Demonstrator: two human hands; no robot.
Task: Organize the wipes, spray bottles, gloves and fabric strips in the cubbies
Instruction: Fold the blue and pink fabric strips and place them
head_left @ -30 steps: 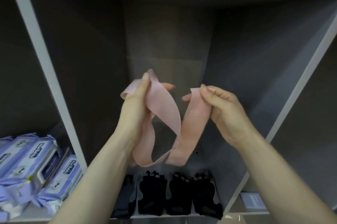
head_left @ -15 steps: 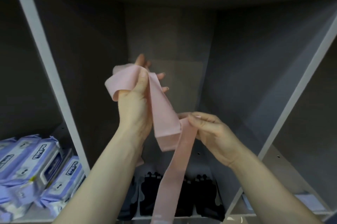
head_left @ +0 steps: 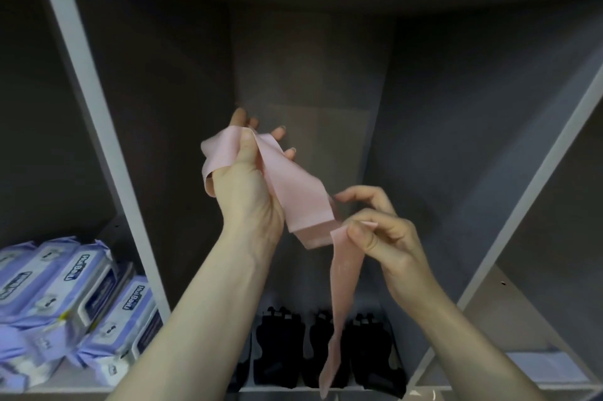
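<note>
On the left, the soft purple and white packs of wipes (head_left: 75, 302) lie stacked in the left compartment of the grey cubby shelf (head_left: 98, 113). In front of the middle compartment, I hold up my left hand (head_left: 248, 185). The long pale pink fabric strip (head_left: 290, 191) is wrapped over it, and my thumb presses the strip against my fingers. From there the strip goes down to the right and makes a fold. My right hand (head_left: 385, 234) pinches the strip just beside this fold, between thumb and index finger, while the other fingers are loosely curled. The free end of the strip hangs down in front of the black gloves (head_left: 284, 348), which stand in a row on the floor of the middle compartment.
</note>
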